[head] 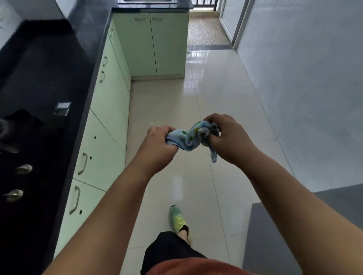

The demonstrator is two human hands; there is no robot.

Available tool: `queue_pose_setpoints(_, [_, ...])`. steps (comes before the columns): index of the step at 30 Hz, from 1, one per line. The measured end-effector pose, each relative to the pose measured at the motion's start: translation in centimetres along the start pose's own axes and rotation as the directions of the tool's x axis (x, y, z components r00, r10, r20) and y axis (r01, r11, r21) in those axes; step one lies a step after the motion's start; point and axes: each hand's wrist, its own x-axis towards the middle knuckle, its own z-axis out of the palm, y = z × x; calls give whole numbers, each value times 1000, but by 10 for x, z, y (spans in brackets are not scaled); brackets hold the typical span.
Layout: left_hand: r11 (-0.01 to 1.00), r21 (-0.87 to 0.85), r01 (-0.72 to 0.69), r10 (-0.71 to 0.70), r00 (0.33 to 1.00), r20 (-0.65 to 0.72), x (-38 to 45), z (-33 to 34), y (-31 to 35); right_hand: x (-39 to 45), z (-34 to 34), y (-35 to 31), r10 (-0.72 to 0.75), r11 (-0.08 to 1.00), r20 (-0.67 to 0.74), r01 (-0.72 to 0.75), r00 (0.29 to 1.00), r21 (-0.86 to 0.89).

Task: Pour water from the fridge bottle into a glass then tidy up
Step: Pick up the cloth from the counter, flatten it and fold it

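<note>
A light blue cloth [191, 136] with green and dark dots is bunched between both hands, held out over the floor in the middle of the view. My left hand [157, 146] grips its left end with curled fingers. My right hand [227, 137] grips the crumpled right end, and a corner of the cloth hangs down below it. No bottle or glass is in view.
A black countertop [84, 64] with a black stove and its two knobs [18, 181] runs along the left, above pale green cabinets [106, 121]. A sink [147, 2] sits at the far end. Glossy tiled floor [196, 94] stretches ahead; a grey surface [275, 235] lies at lower right.
</note>
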Motion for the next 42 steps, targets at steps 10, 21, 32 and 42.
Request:
queue_pose_setpoints(10, [992, 128, -11, 10, 1000, 3, 174, -23, 56, 162, -37, 18, 48, 997, -62, -43, 997, 66])
queue_pose_setpoints(21, [950, 255, 179, -132, 973, -190, 366, -76, 69, 419, -45, 21, -112, 979, 51, 102, 992, 175])
queue_pose_setpoints(32, [944, -20, 330, -303, 839, -451, 507, -152, 70, 647, -38, -41, -280, 960, 280, 266, 918, 87])
queue_pose_setpoints(42, [895, -267, 356, -445, 729, -519, 625, -256, -7, 811, 48, -125, -327, 934, 369, 356, 870, -11])
